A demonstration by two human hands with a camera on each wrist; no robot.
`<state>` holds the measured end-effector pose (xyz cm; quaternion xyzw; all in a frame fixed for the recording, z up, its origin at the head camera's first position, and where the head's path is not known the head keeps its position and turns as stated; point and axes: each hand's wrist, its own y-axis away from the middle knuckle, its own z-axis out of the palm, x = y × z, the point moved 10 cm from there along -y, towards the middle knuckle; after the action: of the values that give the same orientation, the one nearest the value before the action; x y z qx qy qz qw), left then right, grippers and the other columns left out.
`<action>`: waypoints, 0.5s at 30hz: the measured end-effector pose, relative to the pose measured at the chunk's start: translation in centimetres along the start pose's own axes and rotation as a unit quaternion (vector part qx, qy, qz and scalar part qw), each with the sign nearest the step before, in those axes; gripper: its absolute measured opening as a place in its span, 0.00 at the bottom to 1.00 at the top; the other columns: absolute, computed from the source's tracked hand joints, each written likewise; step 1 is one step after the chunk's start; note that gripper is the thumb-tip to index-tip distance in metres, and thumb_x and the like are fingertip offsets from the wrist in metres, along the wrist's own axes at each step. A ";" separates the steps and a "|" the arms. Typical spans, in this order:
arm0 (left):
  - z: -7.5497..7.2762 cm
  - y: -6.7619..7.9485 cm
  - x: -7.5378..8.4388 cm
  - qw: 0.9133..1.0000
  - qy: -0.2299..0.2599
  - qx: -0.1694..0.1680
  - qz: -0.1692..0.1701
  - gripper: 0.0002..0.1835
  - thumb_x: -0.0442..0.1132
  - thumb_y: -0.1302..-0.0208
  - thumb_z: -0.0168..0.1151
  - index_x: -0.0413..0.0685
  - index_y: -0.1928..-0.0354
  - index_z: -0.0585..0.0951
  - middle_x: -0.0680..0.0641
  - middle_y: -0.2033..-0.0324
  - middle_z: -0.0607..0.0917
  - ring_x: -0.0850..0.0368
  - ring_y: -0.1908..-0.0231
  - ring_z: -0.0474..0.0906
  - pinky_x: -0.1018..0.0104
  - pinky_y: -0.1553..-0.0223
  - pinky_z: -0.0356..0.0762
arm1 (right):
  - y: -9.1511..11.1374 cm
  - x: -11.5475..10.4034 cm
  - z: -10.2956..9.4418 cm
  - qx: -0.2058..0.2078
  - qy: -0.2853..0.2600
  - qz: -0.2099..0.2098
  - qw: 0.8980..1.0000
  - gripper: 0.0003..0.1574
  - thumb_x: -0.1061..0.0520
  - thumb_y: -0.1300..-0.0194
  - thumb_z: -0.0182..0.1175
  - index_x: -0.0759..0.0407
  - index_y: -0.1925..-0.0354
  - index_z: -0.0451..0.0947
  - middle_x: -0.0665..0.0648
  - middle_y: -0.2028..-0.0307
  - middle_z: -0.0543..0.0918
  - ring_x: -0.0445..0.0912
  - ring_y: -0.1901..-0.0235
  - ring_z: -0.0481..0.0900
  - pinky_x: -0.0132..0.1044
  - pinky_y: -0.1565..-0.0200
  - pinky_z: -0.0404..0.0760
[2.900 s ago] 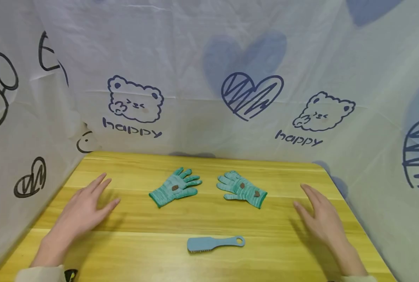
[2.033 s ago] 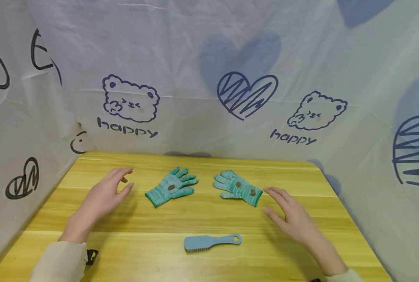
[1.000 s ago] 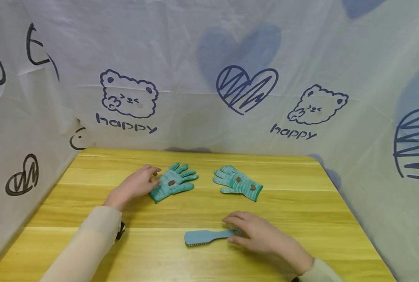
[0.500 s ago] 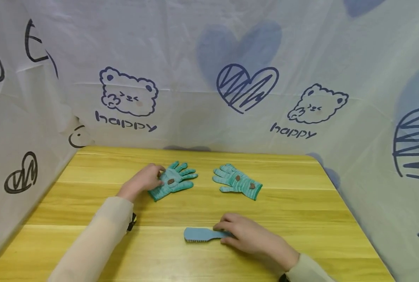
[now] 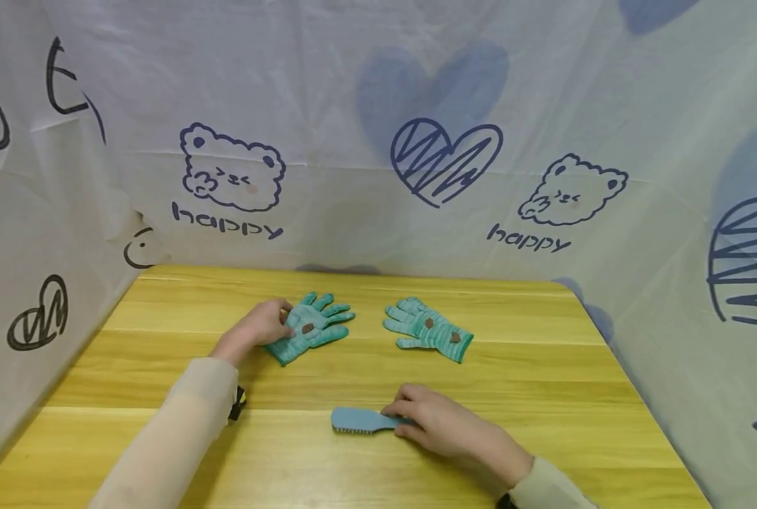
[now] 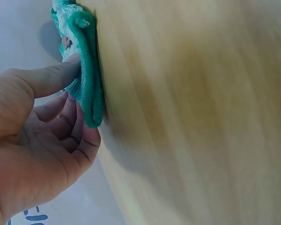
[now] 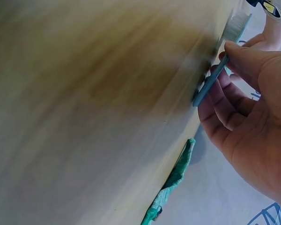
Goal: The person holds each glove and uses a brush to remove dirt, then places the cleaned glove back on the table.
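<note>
In the head view my left hand [image 5: 259,326] pinches the side of the left green knitted glove [image 5: 317,322], which has a brown spot on it and its fingers pointing to the far right. The left wrist view has my thumb on top of the glove [image 6: 88,75] near its cuff, the other fingers curled against its edge. My right hand [image 5: 448,424] holds the handle of a light blue brush [image 5: 355,418] between thumb and fingers, its bristles toward the table. Most of the handle is hidden in the head view; the right wrist view shows the brush [image 7: 211,83] close to the tabletop.
A second green glove [image 5: 419,332] with two brown spots lies flat to the right of the first. The wooden table [image 5: 543,353] carries everything. White cloth [image 5: 340,191] printed with hearts and bears hangs behind and on both sides.
The left hand reached right and took hold of the left glove, which shifted slightly left. My right hand came in from the right and gripped the brush handle; the brush has moved slightly.
</note>
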<state>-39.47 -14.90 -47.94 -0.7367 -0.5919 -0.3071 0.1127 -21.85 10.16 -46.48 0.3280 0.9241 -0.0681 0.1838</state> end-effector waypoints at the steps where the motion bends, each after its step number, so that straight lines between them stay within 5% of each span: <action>1: 0.0 0.1 0.0 1.000 0.004 -0.001 0.000 0.31 0.33 0.33 0.69 0.24 0.33 0.70 0.28 0.47 0.81 0.36 0.47 0.79 0.46 0.45 0.79 | 0.0 0.0 0.0 -0.002 -0.002 0.003 1.000 0.20 0.54 0.25 0.64 0.54 0.38 0.82 0.48 0.52 0.79 0.37 0.52 0.76 0.33 0.48 0.80; 12: 0.0 0.3 0.1 0.995 0.096 -0.018 0.024 0.26 0.31 0.33 0.67 0.21 0.38 0.73 0.41 0.62 0.76 0.49 0.61 0.71 0.62 0.62 0.72 | 0.2 0.7 0.3 -0.024 -0.013 0.037 0.999 0.21 0.52 0.25 0.63 0.52 0.37 0.82 0.45 0.55 0.78 0.34 0.58 0.73 0.32 0.53 0.78; 15: 0.2 0.3 -0.3 0.991 0.134 -0.026 0.013 0.25 0.32 0.33 0.64 0.23 0.38 0.73 0.38 0.58 0.76 0.48 0.58 0.70 0.61 0.59 0.72 | 0.3 0.8 0.1 -0.024 -0.024 0.042 0.999 0.21 0.52 0.24 0.62 0.52 0.36 0.82 0.46 0.55 0.78 0.34 0.60 0.72 0.31 0.55 0.77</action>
<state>-39.19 -15.09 -48.26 -0.6988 -0.5539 -0.4168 0.1762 -22.22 10.83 -46.91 0.3602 0.9063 -0.0456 0.2164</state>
